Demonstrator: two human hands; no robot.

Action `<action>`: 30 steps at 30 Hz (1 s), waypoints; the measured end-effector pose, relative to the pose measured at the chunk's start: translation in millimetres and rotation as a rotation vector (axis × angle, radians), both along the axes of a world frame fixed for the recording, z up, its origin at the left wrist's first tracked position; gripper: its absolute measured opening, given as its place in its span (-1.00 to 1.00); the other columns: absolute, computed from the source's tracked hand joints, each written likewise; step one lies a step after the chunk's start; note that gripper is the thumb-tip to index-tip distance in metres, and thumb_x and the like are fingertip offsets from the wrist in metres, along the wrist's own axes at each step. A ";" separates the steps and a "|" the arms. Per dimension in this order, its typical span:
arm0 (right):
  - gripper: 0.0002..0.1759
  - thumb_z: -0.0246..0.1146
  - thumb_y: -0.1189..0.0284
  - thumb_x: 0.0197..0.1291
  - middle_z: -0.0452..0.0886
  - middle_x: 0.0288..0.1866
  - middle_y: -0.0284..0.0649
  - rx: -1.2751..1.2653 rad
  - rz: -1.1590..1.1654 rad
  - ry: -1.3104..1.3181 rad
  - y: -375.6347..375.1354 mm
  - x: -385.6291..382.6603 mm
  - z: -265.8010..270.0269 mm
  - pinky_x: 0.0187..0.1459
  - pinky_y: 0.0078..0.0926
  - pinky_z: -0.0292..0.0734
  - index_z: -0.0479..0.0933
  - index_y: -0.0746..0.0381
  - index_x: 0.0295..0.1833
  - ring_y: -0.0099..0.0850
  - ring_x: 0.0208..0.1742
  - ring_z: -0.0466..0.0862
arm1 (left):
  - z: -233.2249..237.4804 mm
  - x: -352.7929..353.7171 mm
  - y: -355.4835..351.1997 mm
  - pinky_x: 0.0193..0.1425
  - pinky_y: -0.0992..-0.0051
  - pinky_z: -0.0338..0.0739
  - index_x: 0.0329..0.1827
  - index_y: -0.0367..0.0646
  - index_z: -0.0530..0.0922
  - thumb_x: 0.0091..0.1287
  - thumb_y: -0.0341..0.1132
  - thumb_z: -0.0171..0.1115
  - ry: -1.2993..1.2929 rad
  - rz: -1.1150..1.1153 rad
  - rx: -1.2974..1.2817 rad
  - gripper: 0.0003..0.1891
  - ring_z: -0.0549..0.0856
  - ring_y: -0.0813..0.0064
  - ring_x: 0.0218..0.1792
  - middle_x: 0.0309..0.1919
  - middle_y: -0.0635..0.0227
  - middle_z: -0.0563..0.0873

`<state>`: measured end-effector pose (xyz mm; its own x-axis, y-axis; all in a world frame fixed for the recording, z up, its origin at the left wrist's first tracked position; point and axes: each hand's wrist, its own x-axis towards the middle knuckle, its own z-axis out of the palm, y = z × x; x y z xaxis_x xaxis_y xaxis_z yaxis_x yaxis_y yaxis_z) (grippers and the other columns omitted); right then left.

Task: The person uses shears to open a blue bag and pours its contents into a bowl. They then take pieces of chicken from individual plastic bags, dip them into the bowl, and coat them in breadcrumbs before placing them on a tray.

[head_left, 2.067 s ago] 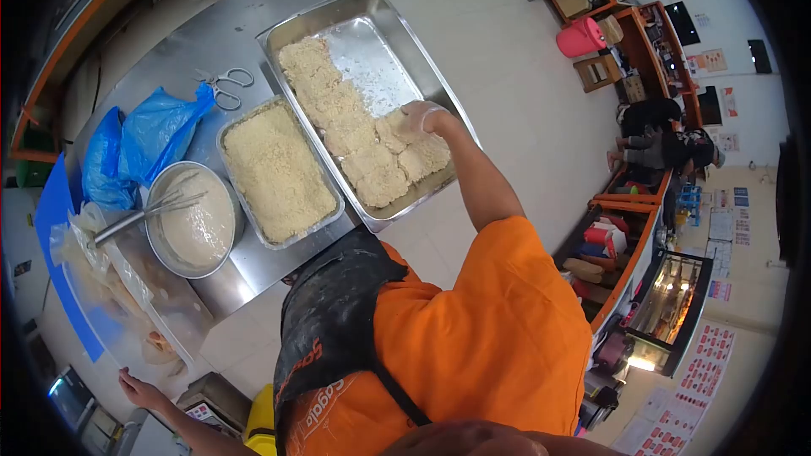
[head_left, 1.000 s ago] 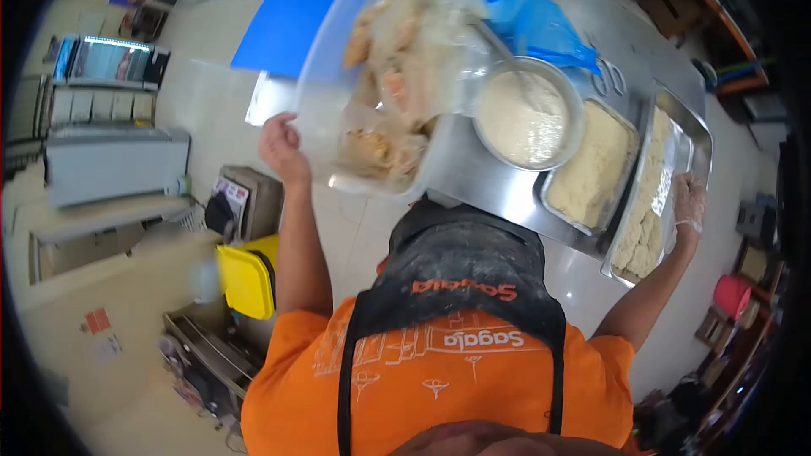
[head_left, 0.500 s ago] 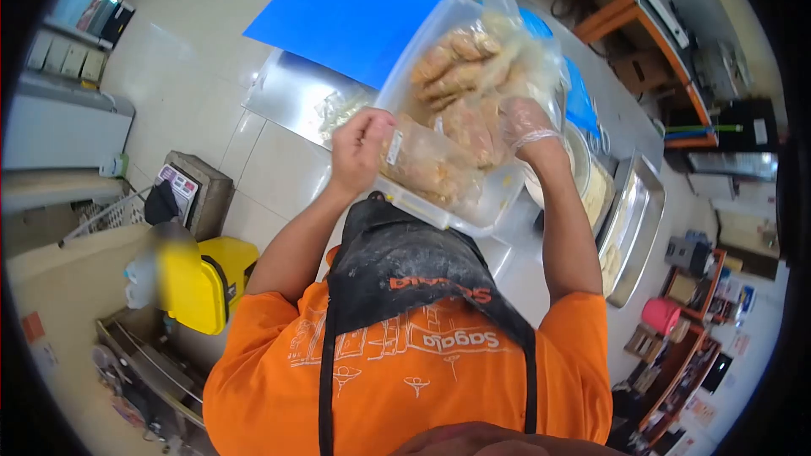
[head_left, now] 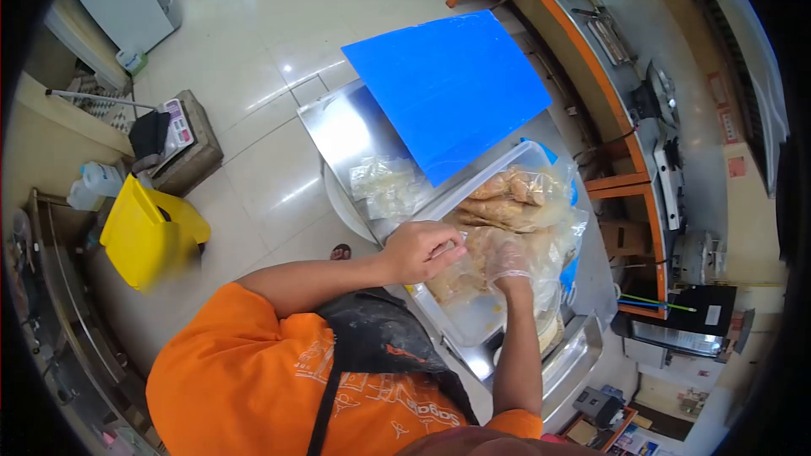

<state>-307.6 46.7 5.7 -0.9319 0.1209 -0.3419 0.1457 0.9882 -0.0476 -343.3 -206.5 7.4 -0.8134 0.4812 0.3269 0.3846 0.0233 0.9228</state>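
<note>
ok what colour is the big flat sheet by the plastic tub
The flat sheet is plain bright blue, seen best in the head view.

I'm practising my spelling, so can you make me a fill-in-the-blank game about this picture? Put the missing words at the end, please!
1. The gloved hand is the person's ____ one.
2. The shirt worn with the dark apron is coloured ____.
3. The big flat sheet near the see-through tub is coloured ____.
4. Inside or outside? The food bags are ____ the tub.

Missing words: right; orange; blue; inside.
</note>
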 end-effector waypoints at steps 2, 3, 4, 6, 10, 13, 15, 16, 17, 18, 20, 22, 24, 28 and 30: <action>-0.65 0.22 0.30 0.21 0.66 -0.07 0.14 -0.056 0.100 0.070 9.2 -1.7 -17.7 -0.01 -0.05 0.56 0.61 0.28 0.02 0.06 -0.03 0.67 | -1.4 -0.6 1.0 -0.44 0.35 0.45 -0.29 -0.16 0.63 0.30 -0.29 0.29 0.027 0.030 0.021 -0.87 0.58 0.29 -0.56 -0.56 0.26 0.58; -0.64 0.23 0.31 0.20 0.66 -0.05 0.13 -0.076 0.141 0.102 14.4 3.0 -22.4 0.00 -0.05 0.56 0.60 0.27 0.05 0.05 -0.02 0.67 | -4.1 -1.4 2.9 -0.46 0.34 0.44 -0.31 -0.13 0.63 0.30 -0.25 0.30 0.055 0.060 0.047 -0.86 0.56 0.30 -0.58 -0.58 0.28 0.57; -0.73 0.24 0.32 0.19 0.67 -0.06 0.09 -0.025 0.083 0.064 2.8 3.1 -13.7 -0.04 -0.06 0.56 0.61 0.23 -0.05 0.03 -0.05 0.67 | -7.3 0.4 5.8 -0.47 0.32 0.43 -0.32 -0.10 0.62 0.30 -0.22 0.31 0.077 0.079 0.078 -0.84 0.55 0.32 -0.61 -0.61 0.30 0.56; -0.77 0.27 0.29 0.18 0.68 -0.04 0.04 -0.035 0.087 0.115 1.9 -3.0 -22.8 -0.05 -0.10 0.59 0.63 0.18 -0.13 -0.02 -0.03 0.69 | -7.7 1.1 4.2 -0.41 0.38 0.48 -0.29 -0.20 0.64 0.27 -0.35 0.29 0.012 0.056 0.046 -0.89 0.61 0.29 -0.53 -0.51 0.22 0.63; -0.69 0.25 0.26 0.20 0.69 0.01 0.00 0.140 -0.136 -0.054 -27.1 -19.0 -5.0 0.02 -0.17 0.62 0.66 0.19 -0.04 -0.07 0.05 0.70 | 1.2 -0.2 7.5 -0.40 0.44 0.47 -0.28 -0.22 0.64 0.28 -0.39 0.27 -0.016 0.024 0.037 -0.92 0.61 0.38 -0.52 -0.50 0.23 0.63; -0.71 0.23 0.31 0.19 0.70 -0.04 0.03 0.092 -0.126 -0.040 -29.7 -14.7 -12.5 0.01 -0.14 0.62 0.64 0.21 -0.04 -0.06 0.01 0.71 | 0.4 3.1 2.6 -0.43 0.48 0.42 -0.27 -0.22 0.64 0.29 -0.40 0.26 0.013 0.026 0.011 -0.92 0.57 0.45 -0.55 -0.52 0.26 0.59; -0.71 0.24 0.32 0.19 0.70 -0.06 0.06 0.071 -0.095 -0.019 -25.7 -12.8 -12.4 0.00 -0.13 0.62 0.63 0.22 -0.04 -0.05 -0.01 0.72 | 1.8 3.1 3.5 -0.45 0.48 0.41 -0.27 -0.22 0.64 0.29 -0.40 0.26 0.007 0.019 0.018 -0.92 0.55 0.47 -0.56 -0.54 0.27 0.57; -0.70 0.25 0.31 0.18 0.70 -0.05 0.06 0.074 -0.085 -0.009 -24.9 -11.1 -8.4 0.00 -0.13 0.62 0.63 0.23 -0.03 -0.05 -0.01 0.72 | 1.5 2.6 3.8 -0.46 0.48 0.40 -0.26 -0.21 0.64 0.29 -0.40 0.26 0.008 0.015 0.012 -0.92 0.54 0.48 -0.57 -0.55 0.29 0.56; -0.68 0.26 0.30 0.18 0.69 -0.04 0.07 0.078 -0.076 0.000 -23.9 -8.9 -4.5 0.00 -0.14 0.62 0.63 0.23 -0.02 -0.05 -0.01 0.72 | 1.1 2.7 3.3 -0.46 0.48 0.40 -0.26 -0.21 0.64 0.29 -0.40 0.26 0.012 0.014 0.009 -0.92 0.54 0.48 -0.57 -0.55 0.29 0.56; -0.66 0.24 0.30 0.20 0.69 -0.03 0.05 0.105 -0.056 -0.048 -21.1 -8.1 -1.2 0.01 -0.15 0.61 0.63 0.22 0.03 -0.03 0.00 0.71 | 0.5 3.0 3.4 -0.46 0.48 0.40 -0.26 -0.21 0.64 0.29 -0.40 0.26 0.016 0.013 0.010 -0.92 0.54 0.48 -0.57 -0.55 0.29 0.56; -0.66 0.23 0.29 0.19 0.70 -0.05 0.07 0.091 0.006 0.046 -13.3 -4.3 -13.0 0.01 -0.14 0.60 0.66 0.25 0.00 -0.01 -0.01 0.71 | -0.9 1.7 3.9 -0.46 0.48 0.39 -0.26 -0.20 0.65 0.29 -0.39 0.26 0.020 0.008 0.010 -0.92 0.54 0.49 -0.58 -0.55 0.30 0.57; -0.67 0.23 0.29 0.19 0.70 -0.06 0.09 0.079 0.058 -0.001 -9.5 -7.6 -18.0 0.01 -0.13 0.59 0.68 0.27 -0.05 0.01 0.00 0.70 | -0.5 1.4 2.9 -0.46 0.48 0.40 -0.26 -0.19 0.65 0.29 -0.38 0.26 0.013 0.001 0.002 -0.92 0.54 0.49 -0.58 -0.55 0.31 0.57; -0.67 0.23 0.28 0.18 0.69 -0.08 0.12 0.073 0.100 -0.189 -7.2 -26.1 -12.1 0.01 -0.13 0.58 0.70 0.30 -0.12 0.03 0.00 0.69 | -1.0 0.1 2.5 -0.46 0.48 0.40 -0.25 -0.19 0.65 0.30 -0.38 0.26 0.011 0.003 0.001 -0.92 0.54 0.49 -0.58 -0.55 0.31 0.58; -0.64 0.30 0.25 0.09 0.68 -0.01 0.11 0.123 0.091 -0.266 0.3 -28.1 -22.4 0.07 -0.15 0.55 0.70 0.29 -0.11 0.01 0.06 0.67 | -4.9 1.6 2.7 -0.47 0.48 0.39 -0.24 -0.21 0.64 0.30 -0.37 0.27 -0.008 0.016 0.002 -0.90 0.53 0.49 -0.58 -0.55 0.30 0.58; -0.70 0.27 0.32 0.07 0.68 -0.06 0.12 0.055 0.063 -0.131 10.5 -13.0 -10.7 0.04 -0.13 0.55 0.70 0.30 -0.17 0.03 0.00 0.68 | -4.9 1.3 2.8 -0.48 0.49 0.38 -0.24 -0.24 0.64 0.31 -0.37 0.28 -0.021 0.012 0.022 -0.89 0.52 0.50 -0.59 -0.55 0.29 0.58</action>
